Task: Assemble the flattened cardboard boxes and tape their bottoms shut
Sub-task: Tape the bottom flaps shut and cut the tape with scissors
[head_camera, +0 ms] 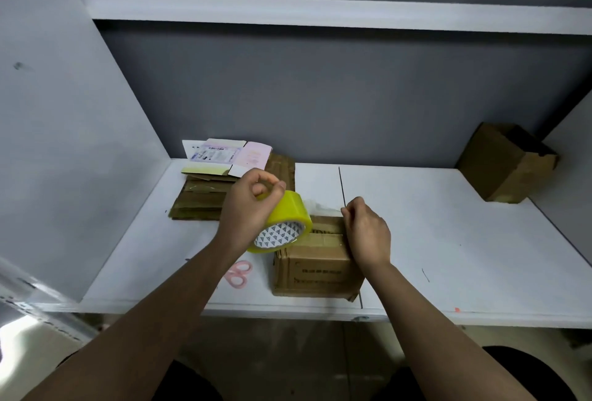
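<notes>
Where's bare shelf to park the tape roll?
Free: the shelf between the box being taped and the corner box. Crowded: left, the flat cardboard stack, scissors and left hand holding the tape roll.

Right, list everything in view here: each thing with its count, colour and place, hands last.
tape roll: one, yellow-tinted clear, held above the left end of the near box
near box: one, brown, assembled, at the front edge of the table, a strip of tape pulled across its top
far box: one, brown, assembled, tilted in the back right corner
flat boxes: a stack, brown, back left of the table
printed carton: one, flattened, white, pink and purple, on top of the stack
scissors: one pair, pink handles, left of the near box, partly under the left forearm
table: one, white
left hand: grips the tape roll
right hand: pinches the tape end at the near box's right edge
</notes>
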The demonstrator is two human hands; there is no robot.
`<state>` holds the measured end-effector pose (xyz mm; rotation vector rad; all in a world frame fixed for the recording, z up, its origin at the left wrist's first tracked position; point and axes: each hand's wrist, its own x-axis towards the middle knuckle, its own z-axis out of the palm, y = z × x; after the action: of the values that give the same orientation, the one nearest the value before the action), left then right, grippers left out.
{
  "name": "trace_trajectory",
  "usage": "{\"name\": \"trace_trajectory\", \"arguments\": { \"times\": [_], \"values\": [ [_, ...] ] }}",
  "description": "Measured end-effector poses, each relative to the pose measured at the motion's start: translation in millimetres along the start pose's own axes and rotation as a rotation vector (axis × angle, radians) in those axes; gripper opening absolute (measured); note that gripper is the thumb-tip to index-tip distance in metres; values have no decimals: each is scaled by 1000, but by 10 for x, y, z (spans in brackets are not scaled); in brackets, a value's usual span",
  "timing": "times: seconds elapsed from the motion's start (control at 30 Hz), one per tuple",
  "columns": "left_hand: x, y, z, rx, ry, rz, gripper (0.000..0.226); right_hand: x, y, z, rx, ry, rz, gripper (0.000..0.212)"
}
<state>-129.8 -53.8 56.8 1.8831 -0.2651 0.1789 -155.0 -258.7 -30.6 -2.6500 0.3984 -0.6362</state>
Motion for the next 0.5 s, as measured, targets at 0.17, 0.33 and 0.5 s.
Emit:
{"name": "trace_trajectory", "arguments": {
  "times": [0.17,0.33,0.5],
  "values": [
    [112,-100,11,22,-25,14,12,33,26,67,-27,5,-16,21],
    [230,-112,71,14,-48,69,4,42,51,73,8,3,1,19],
    [304,-180,92,55,-113,97,4,24,43,89,50,28,22,16]
  ]
}}
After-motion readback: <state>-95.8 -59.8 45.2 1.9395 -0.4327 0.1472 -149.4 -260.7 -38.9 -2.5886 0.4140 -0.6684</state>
